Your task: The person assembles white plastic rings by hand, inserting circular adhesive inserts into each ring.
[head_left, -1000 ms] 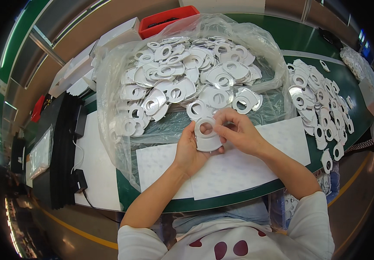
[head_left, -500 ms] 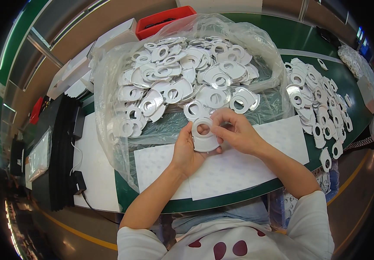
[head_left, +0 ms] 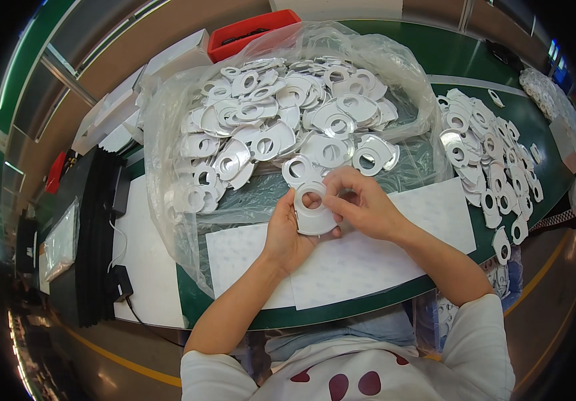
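Note:
A white plastic part with a round hole [head_left: 317, 222] is held up over the white sheets [head_left: 381, 250]. My left hand [head_left: 286, 230] is closed round its left side and underneath, its fingers partly seen through the hole. My right hand [head_left: 361, 206] pinches with thumb and forefinger at the part's upper right rim; whether anything small is between those fingertips is too fine to see. Just beyond my hands, a heap of similar white parts [head_left: 331, 150] lies on an open clear plastic bag [head_left: 168, 220].
More white ring-shaped parts [head_left: 495, 164] are piled at the right of the green table [head_left: 448, 50]. A red bin [head_left: 253, 37] and white boxes [head_left: 178, 57] stand at the back. To the left are a stack of black sheets [head_left: 91, 247] and a small black box with a cable [head_left: 121, 282].

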`<state>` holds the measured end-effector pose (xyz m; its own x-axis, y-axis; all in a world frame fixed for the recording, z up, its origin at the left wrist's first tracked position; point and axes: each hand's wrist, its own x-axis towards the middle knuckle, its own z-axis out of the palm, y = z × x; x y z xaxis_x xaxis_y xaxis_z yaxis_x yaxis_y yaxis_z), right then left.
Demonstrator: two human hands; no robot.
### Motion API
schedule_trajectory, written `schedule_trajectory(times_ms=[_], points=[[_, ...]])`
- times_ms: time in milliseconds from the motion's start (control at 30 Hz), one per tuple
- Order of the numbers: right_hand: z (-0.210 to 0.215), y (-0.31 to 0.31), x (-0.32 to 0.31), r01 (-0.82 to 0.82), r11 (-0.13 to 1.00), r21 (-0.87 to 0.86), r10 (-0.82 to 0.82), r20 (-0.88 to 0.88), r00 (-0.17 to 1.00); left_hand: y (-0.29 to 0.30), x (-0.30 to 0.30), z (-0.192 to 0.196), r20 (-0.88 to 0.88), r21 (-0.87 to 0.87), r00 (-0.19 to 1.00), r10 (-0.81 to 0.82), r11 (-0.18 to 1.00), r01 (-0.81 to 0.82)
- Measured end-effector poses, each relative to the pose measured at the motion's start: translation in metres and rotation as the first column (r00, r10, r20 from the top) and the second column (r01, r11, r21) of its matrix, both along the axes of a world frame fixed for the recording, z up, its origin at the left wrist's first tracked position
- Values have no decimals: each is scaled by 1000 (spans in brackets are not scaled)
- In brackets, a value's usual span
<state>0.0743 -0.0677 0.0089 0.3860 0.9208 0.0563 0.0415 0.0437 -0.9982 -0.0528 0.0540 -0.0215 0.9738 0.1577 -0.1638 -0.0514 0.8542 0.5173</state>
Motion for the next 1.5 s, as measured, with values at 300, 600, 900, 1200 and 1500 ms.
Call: schedule_trajectory(times_ms=[300,600,900,1200,1500], points=[[8,-3,0,90,954,285,-292,823,487,-5,-1,6,-60,-18,996,60,998,-61],[15,-6,-2,253,967,9,-241,346,907,-9,0,11,-95,129,995,5,992,7],[13,-6,-1,256,961,-104,-231,210,950,-21,1,20,-139,398,990,-37,913,90],[35,-14,-11,365,928,69,-262,817,514,-20,0,26,-189,427,977,-102,887,175],[43,-34,8,234,957,-171,-92,585,805,-29,-3,32,-105,294,988,-113,946,139]])
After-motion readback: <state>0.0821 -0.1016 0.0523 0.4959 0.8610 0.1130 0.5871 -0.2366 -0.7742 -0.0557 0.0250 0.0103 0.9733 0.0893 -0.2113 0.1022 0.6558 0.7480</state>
